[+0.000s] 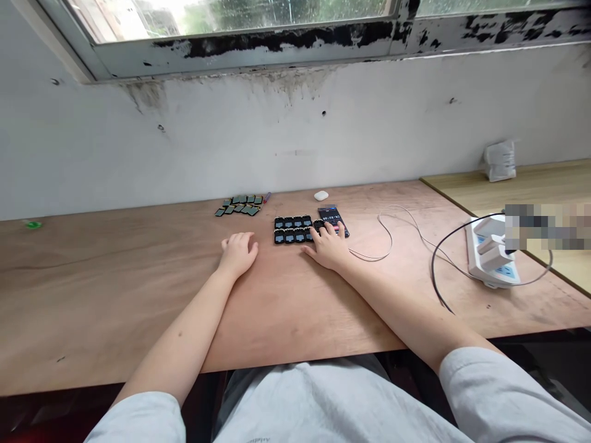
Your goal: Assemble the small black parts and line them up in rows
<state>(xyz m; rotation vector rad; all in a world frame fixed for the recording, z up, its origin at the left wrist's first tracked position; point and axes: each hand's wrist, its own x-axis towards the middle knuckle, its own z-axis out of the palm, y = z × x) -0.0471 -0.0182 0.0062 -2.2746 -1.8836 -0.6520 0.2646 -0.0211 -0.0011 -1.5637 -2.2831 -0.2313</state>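
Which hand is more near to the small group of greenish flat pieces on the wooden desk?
Left. The left hand rests just in front of the greenish pieces, not touching them; the right hand is farther away, to their right, beyond the black pieces.

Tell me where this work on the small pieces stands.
Apparently done: the black-framed pieces sit in two tidy rows. In hand: the right hand has its fingers at the rows' right end, beside a phone timer. Seemingly still left: the greenish pieces lie in a looser cluster farther left, and the left hand holds nothing.
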